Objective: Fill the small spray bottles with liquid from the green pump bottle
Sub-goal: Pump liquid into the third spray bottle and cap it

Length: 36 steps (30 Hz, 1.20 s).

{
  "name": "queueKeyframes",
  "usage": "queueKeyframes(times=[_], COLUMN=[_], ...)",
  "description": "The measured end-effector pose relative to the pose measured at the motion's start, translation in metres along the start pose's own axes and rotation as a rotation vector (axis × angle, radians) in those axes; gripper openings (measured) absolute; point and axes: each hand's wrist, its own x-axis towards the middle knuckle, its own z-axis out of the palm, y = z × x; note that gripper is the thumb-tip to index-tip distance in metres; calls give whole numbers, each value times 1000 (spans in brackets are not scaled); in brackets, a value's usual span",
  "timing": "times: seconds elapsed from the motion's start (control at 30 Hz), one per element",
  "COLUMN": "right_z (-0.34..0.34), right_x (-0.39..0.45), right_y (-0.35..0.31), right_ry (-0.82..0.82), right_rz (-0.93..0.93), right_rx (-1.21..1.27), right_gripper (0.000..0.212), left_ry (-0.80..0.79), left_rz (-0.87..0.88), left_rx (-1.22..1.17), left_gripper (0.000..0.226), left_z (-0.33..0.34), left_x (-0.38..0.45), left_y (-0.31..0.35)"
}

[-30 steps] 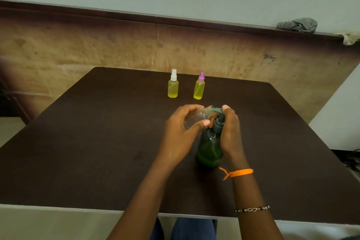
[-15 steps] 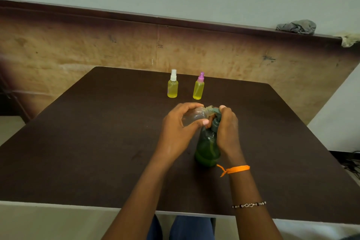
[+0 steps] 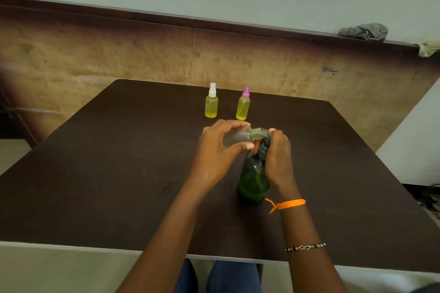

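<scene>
- My left hand (image 3: 215,150) curls round a small clear plastic spray bottle without its cap (image 3: 238,137), held tilted on its side, threaded neck pointing right.
- That neck sits right at the spout of the dark green translucent pump bottle (image 3: 253,177), which stands upright on the dark brown table (image 3: 95,173) near its middle.
- My right hand (image 3: 278,157) wraps the pump head and neck, one finger on top of the pump.
- Two filled small spray bottles stand upright farther back, side by side but apart: yellow liquid with a white sprayer (image 3: 211,101), yellow liquid with a purple sprayer (image 3: 243,104).
- A crumpled grey cloth (image 3: 363,31) lies on the wall ledge.
</scene>
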Motion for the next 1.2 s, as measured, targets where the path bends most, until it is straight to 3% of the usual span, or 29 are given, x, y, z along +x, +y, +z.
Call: queueKeyframes(times=[0.17, 0.27, 0.5, 0.67, 0.8, 1.0, 1.2], right_z=[3, 4, 1, 0, -1, 1, -1], right_x=[-1, -1, 1, 0, 2, 7, 0], right_y=[1, 6, -1, 1, 3, 7, 7], right_ry=[-5, -60, 42, 2, -58, 25, -70], right_rz=[41, 59, 31, 0, 15, 3, -40], right_rx=[42, 66, 81, 133, 63, 74, 233], right_gripper=[43, 61, 41, 57, 44, 50, 64], left_ry=[-10, -13, -14, -19, -25, -46, -35], left_rz=[3, 12, 6, 11, 34, 26, 48], left_rx=[-6, -15, 21, -3, 22, 68, 35], left_gripper=[37, 38, 38, 38, 39, 39, 39], left_z=[0, 0, 1, 0, -2, -4, -5], left_x=[0, 1, 0, 1, 5, 6, 6], left_y=[2, 2, -2, -1, -1, -1, 2])
